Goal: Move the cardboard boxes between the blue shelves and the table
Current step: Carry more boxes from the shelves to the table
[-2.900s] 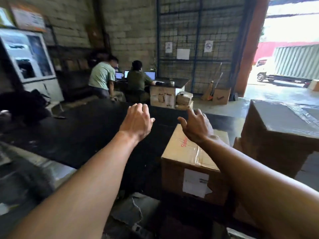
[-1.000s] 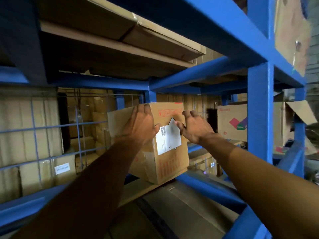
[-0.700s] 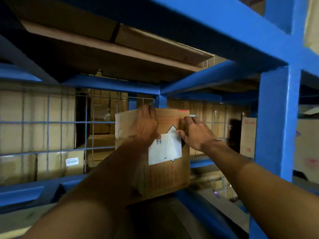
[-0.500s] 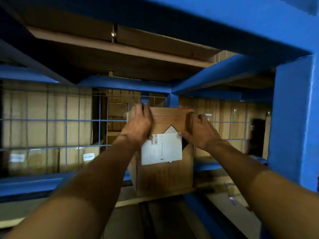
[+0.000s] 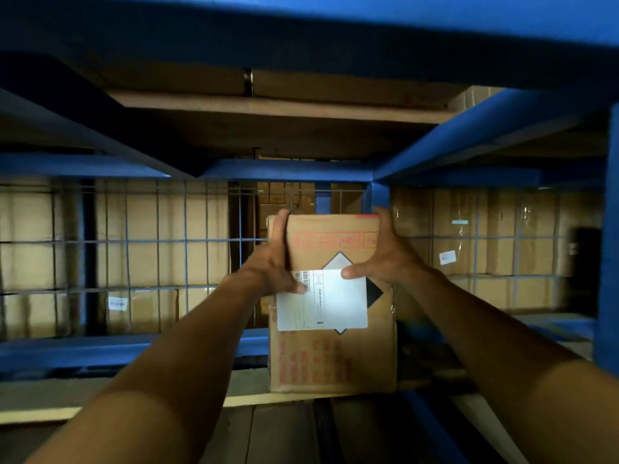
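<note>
Currently, the box (image 5: 335, 356): it stands upright on the pale shelf board (image 5: 248, 383), close to the front edge of the board. Its bottom seems to rest there, but I cannot tell this for sure.
Left hand (image 5: 271, 262): it grips the upper left corner of the box, with the fingers curled over the top and the thumb pressed on the white label (image 5: 335, 303).
Right hand (image 5: 388, 256): it grips the upper right corner in the same way, with the thumb lying on the front face.
Step, as I judge it: the box is about to be taken from the blue shelves and carried to the tabletop, which is not in view.
Risk of slipping: both hands hold only the top corners and nothing supports the bottom. If the box is heavy, it may slide down out of the hands once it leaves the board.
Risk of tipping: a pull at the top only can tilt the box forward over the front edge before the hands control it.
Risk of tearing: the left thumb pushes on the label, so the paper can peel off or wrinkle.
Risk overhead: the blue beam (image 5: 288, 170) is just above the box, so a high lift can knock the box or the knuckles against it.
Risk behind: the wire mesh (image 5: 150, 242) is near the back, and a push inward can jam the box against it.
</note>
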The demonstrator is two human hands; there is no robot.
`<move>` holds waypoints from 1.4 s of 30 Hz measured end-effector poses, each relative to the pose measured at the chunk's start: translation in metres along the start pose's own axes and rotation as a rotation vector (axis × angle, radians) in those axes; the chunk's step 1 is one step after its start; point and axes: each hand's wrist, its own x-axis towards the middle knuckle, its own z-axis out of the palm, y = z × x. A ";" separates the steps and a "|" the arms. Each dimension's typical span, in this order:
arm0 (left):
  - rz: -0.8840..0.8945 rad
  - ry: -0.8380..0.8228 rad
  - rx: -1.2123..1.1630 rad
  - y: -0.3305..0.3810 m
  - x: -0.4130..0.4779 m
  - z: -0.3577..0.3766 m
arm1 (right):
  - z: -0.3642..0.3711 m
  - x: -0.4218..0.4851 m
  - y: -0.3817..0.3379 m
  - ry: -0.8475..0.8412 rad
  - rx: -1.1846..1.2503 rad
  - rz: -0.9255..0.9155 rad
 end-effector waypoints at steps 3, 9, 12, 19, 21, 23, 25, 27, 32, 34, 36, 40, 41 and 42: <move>-0.034 0.036 -0.028 0.005 -0.005 0.009 | 0.002 -0.007 0.003 0.024 -0.002 -0.009; -0.022 0.068 -0.060 0.006 -0.029 0.005 | 0.003 -0.032 -0.009 0.107 -0.006 0.034; 0.028 0.040 -0.107 0.000 -0.039 -0.007 | 0.001 -0.052 -0.029 0.113 -0.044 0.049; 0.165 0.000 -0.149 -0.031 -0.070 -0.045 | 0.017 -0.100 -0.089 0.193 -0.145 0.110; 0.235 0.012 -0.158 -0.045 -0.079 -0.056 | 0.028 -0.118 -0.108 0.226 -0.156 0.129; 0.322 0.015 -0.162 -0.058 -0.087 -0.066 | 0.038 -0.137 -0.129 0.266 -0.139 0.161; 0.380 0.003 -0.187 -0.068 -0.100 -0.081 | 0.047 -0.155 -0.150 0.309 -0.147 0.192; 0.400 -0.037 -0.217 -0.076 -0.115 -0.099 | 0.055 -0.175 -0.176 0.321 -0.223 0.230; 0.428 -0.116 -0.214 -0.089 -0.153 -0.143 | 0.059 -0.216 -0.232 0.341 -0.225 0.262; 0.451 -0.135 -0.220 -0.090 -0.166 -0.158 | 0.061 -0.235 -0.255 0.381 -0.262 0.273; 0.470 -0.147 -0.226 -0.089 -0.179 -0.171 | 0.063 -0.257 -0.276 0.420 -0.289 0.306; 0.486 -0.204 -0.253 -0.090 -0.216 -0.194 | 0.062 -0.309 -0.321 0.486 -0.368 0.344; 0.503 -0.220 -0.258 -0.089 -0.227 -0.199 | 0.063 -0.321 -0.334 0.500 -0.389 0.367; 0.516 -0.232 -0.266 -0.088 -0.239 -0.205 | 0.064 -0.335 -0.347 0.516 -0.415 0.399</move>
